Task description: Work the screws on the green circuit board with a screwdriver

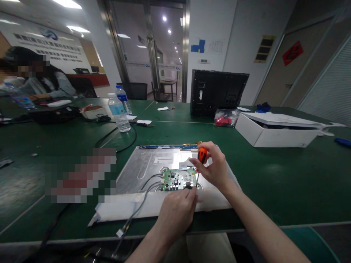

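Note:
My right hand [215, 166] grips the orange and black handle of a screwdriver [202, 155]. Its thin shaft points down to the lower right corner of a green circuit board [178, 178]. My left hand [179, 207] is closed beside that corner, fingertips close to the screwdriver's tip; whatever they pinch, if anything, is hidden. The board lies on the silver metal back of a display panel [131, 171], which rests flat on the table. Grey and black cables [146, 193] run from the board's left side over the panel's near edge. A narrow blue board strip [167, 147] lines the far edge.
Beyond the panel stands a black monitor housing [219, 91], beside a bag with red contents [226, 118] and a white box [276, 131]. Water bottles [120, 115] and a black cable [135, 137] are at left. Another person [41, 78] sits far left at the green table [274, 179].

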Motion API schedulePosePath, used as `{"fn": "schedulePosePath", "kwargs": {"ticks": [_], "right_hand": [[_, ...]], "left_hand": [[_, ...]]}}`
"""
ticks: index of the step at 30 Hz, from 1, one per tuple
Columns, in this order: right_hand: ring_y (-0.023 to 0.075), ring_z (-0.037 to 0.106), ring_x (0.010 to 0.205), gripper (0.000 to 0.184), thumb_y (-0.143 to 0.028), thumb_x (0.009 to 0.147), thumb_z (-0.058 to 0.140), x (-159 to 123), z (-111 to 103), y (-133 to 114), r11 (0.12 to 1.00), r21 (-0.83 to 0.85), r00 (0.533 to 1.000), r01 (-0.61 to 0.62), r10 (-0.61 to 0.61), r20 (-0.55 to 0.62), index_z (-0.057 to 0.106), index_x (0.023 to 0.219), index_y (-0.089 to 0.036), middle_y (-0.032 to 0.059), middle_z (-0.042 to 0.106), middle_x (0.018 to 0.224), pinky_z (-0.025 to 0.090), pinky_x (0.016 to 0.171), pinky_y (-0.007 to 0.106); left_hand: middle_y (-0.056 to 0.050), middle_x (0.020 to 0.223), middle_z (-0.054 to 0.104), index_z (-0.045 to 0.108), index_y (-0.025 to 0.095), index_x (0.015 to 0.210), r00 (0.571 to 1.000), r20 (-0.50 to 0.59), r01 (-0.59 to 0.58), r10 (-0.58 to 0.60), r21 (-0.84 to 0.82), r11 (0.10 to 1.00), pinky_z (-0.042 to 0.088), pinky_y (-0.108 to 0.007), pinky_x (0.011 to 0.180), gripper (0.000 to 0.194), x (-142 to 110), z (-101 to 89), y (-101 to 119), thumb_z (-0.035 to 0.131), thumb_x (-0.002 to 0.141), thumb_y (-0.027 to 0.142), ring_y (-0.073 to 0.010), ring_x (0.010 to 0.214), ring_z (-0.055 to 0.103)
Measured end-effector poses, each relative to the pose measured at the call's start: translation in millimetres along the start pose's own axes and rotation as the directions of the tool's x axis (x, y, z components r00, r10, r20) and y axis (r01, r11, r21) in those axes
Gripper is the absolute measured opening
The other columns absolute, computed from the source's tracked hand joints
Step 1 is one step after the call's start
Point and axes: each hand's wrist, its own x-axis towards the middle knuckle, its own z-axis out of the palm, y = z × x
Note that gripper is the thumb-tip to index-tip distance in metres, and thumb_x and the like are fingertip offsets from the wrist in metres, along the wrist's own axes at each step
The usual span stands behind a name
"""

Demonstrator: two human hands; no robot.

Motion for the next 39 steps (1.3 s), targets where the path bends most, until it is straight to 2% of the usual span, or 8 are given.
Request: {"fn": "schedulePosePath", "kwargs": {"ticks": [7, 11, 14, 18, 23, 28, 32, 39], "right_hand": [[0.0098, 0.050, 0.057, 0.038, -0.028, 0.087, 0.058, 0.5, 0.9, -1.4, 0.996, -0.093, 1.000, -0.002, 0.001, -0.016, 0.051, 0.125, -0.022, -0.0021, 0.057, 0.075, 0.045, 0.052, 0.022], [0.0107, 0.055, 0.060, 0.027, -0.019, 0.087, 0.051, -2.9, 2.0, 0.7, 0.999, -0.013, 0.998, -0.037, 0.037, -0.041, 0.050, 0.113, -0.022, -0.0025, 0.059, 0.074, 0.047, 0.054, 0.023], [0.0112, 0.054, 0.063, 0.022, -0.024, 0.085, 0.057, -1.8, 0.6, 0.6, 1.000, -0.021, 0.999, -0.015, 0.014, -0.033, 0.053, 0.107, -0.022, -0.0010, 0.058, 0.077, 0.046, 0.053, 0.022], [0.0109, 0.053, 0.064, 0.030, -0.031, 0.083, 0.063, 1.6, -0.9, -0.3, 0.996, -0.085, 0.999, -0.022, 0.020, -0.025, 0.060, 0.111, -0.023, 0.0022, 0.057, 0.085, 0.046, 0.049, 0.022], [0.0116, 0.056, 0.066, 0.039, -0.022, 0.086, 0.052, -0.6, 0.8, 1.1, 0.996, -0.078, 0.999, -0.035, 0.034, -0.009, 0.054, 0.125, -0.023, 0.0026, 0.061, 0.089, 0.050, 0.055, 0.024], [0.0128, 0.059, 0.067, 0.029, -0.024, 0.084, 0.057, -3.6, 2.7, 2.7, 0.998, -0.012, 0.997, -0.067, 0.067, -0.038, 0.049, 0.112, -0.022, 0.0016, 0.062, 0.086, 0.051, 0.056, 0.024], [0.0137, 0.058, 0.070, 0.028, -0.033, 0.081, 0.066, -0.2, 1.5, 1.3, 0.995, -0.090, 0.996, -0.044, 0.036, -0.084, 0.054, 0.104, -0.022, 0.0038, 0.059, 0.090, 0.051, 0.055, 0.025], [0.0164, 0.063, 0.081, 0.027, -0.019, 0.087, 0.052, 1.9, -0.8, -0.3, 0.995, -0.092, 0.998, -0.041, 0.036, -0.055, 0.058, 0.113, -0.019, 0.0073, 0.066, 0.096, 0.054, 0.066, 0.029]], "left_hand": [[-0.002, 0.067, 0.066, 0.062, 0.014, 0.097, 1.000, 0.015, -0.004, 0.004, -0.016, 1.000, 0.046, -0.029, 0.049, 0.016, -0.8, -0.3, 0.6, 0.049, 0.089, 0.013, -0.0196, 0.057, 0.063], [-0.001, 0.066, 0.066, 0.062, 0.014, 0.099, 1.000, 0.011, -0.004, 0.004, -0.014, 1.000, 0.045, -0.029, 0.048, 0.017, -0.3, -1.1, 0.6, 0.048, 0.089, 0.014, -0.0193, 0.055, 0.063], [-0.001, 0.066, 0.066, 0.063, 0.015, 0.098, 1.000, 0.011, 0.002, -0.002, -0.010, 1.000, 0.045, -0.028, 0.048, 0.016, 0.3, -0.6, 0.1, 0.049, 0.089, 0.014, -0.0189, 0.055, 0.063], [-0.001, 0.067, 0.066, 0.062, 0.015, 0.097, 1.000, 0.018, 0.004, -0.004, -0.016, 1.000, 0.044, -0.027, 0.049, 0.016, -0.2, 0.8, -0.4, 0.048, 0.089, 0.013, -0.0185, 0.057, 0.063], [-0.002, 0.066, 0.066, 0.062, 0.015, 0.096, 1.000, 0.022, 0.009, -0.008, -0.011, 1.000, 0.044, -0.025, 0.050, 0.017, -0.5, -0.7, 0.5, 0.046, 0.091, 0.013, -0.0168, 0.056, 0.062], [-0.002, 0.067, 0.066, 0.062, 0.015, 0.095, 1.000, 0.020, 0.001, 0.000, -0.019, 1.000, 0.044, -0.025, 0.050, 0.018, 0.9, -2.4, 0.5, 0.045, 0.091, 0.013, -0.0171, 0.057, 0.062], [-0.002, 0.066, 0.066, 0.062, 0.015, 0.095, 1.000, 0.019, 0.004, -0.004, -0.017, 1.000, 0.044, -0.026, 0.050, 0.016, 0.1, -2.1, 0.5, 0.047, 0.090, 0.013, -0.0175, 0.056, 0.062], [-0.002, 0.066, 0.065, 0.062, 0.015, 0.096, 1.000, 0.021, -0.002, 0.002, -0.013, 1.000, 0.045, -0.027, 0.050, 0.017, 0.1, -0.9, 0.8, 0.046, 0.090, 0.012, -0.0178, 0.056, 0.062]]}}
